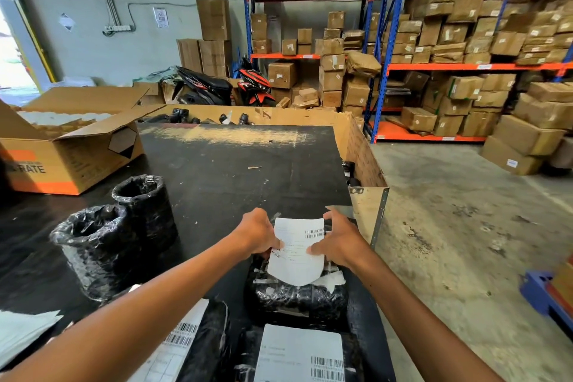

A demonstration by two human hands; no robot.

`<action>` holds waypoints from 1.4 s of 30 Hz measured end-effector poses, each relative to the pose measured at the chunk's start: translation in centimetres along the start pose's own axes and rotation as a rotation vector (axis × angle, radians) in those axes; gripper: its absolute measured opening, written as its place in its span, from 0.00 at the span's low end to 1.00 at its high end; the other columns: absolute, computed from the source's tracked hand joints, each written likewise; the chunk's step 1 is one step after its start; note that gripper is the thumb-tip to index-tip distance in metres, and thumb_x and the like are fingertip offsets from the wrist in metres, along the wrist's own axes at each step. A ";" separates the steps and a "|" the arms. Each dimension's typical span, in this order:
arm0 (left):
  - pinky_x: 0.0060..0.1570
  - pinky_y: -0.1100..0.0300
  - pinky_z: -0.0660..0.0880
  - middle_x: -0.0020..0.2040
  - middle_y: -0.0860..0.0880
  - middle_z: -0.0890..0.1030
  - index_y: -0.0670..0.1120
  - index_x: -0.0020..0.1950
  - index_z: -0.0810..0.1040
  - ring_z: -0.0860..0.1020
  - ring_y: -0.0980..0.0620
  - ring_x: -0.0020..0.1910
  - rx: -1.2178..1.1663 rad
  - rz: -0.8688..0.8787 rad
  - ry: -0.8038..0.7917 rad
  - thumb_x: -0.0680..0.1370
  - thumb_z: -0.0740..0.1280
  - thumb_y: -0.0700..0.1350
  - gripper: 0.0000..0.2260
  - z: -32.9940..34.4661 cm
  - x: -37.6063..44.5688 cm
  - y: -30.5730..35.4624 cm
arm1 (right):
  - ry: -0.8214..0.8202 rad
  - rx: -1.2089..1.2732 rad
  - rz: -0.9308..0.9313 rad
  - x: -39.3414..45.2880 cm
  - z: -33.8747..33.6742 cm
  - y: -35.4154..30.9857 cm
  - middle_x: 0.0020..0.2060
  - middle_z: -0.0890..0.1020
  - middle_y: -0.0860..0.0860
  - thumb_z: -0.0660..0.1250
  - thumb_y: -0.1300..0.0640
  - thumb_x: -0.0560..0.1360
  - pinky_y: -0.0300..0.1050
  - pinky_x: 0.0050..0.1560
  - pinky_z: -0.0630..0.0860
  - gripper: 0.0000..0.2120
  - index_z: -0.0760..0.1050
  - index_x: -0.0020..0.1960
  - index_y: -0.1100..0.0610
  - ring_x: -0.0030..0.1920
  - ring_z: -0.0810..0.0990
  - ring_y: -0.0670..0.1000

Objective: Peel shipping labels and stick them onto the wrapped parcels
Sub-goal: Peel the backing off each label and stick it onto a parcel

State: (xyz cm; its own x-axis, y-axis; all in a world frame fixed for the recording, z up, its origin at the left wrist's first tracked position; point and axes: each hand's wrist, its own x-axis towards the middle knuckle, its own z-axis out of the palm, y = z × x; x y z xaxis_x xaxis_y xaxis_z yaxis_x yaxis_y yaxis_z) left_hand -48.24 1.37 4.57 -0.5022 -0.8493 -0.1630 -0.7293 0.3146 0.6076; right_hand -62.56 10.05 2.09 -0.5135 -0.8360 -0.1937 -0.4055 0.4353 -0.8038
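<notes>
Label in hand: white shipping label (296,250) held over the black-wrapped parcel (297,296) near centre; lower edge curling down onto the wrap; judged ready for sticking.
Left hand (257,234): fingers curled, pinching the label's left edge.
Right hand (339,240): thumb and fingers pinching the right edge; two-sided hold likely keeps the sheet taut and square.
Parcels awaiting: two black-wrapped cylinders (124,226) upright at left, no labels visible on them.
Parcels done: labelled parcel (299,353) nearest the camera; another label (173,341) to its left.
Surface: dark worktable (235,164); open carton (71,146) far left.
</notes>
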 end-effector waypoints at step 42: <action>0.34 0.61 0.72 0.42 0.45 0.77 0.41 0.51 0.71 0.74 0.53 0.36 -0.166 0.106 0.084 0.73 0.68 0.32 0.10 0.4 -0.9 -1.5 | 0.126 0.343 -0.063 -2.5 -0.4 2.0 0.40 0.84 0.57 0.72 0.65 0.71 0.41 0.30 0.73 0.05 0.76 0.40 0.60 0.29 0.76 0.48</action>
State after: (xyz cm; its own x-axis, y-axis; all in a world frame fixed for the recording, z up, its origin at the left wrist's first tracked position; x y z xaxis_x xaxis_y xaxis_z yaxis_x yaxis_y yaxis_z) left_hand -46.89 1.81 3.49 -0.5265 -0.8497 -0.0302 -0.5844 0.3358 0.7388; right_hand -62.36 13.13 1.18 -0.5937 -0.8002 -0.0843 -0.1731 0.2293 -0.9578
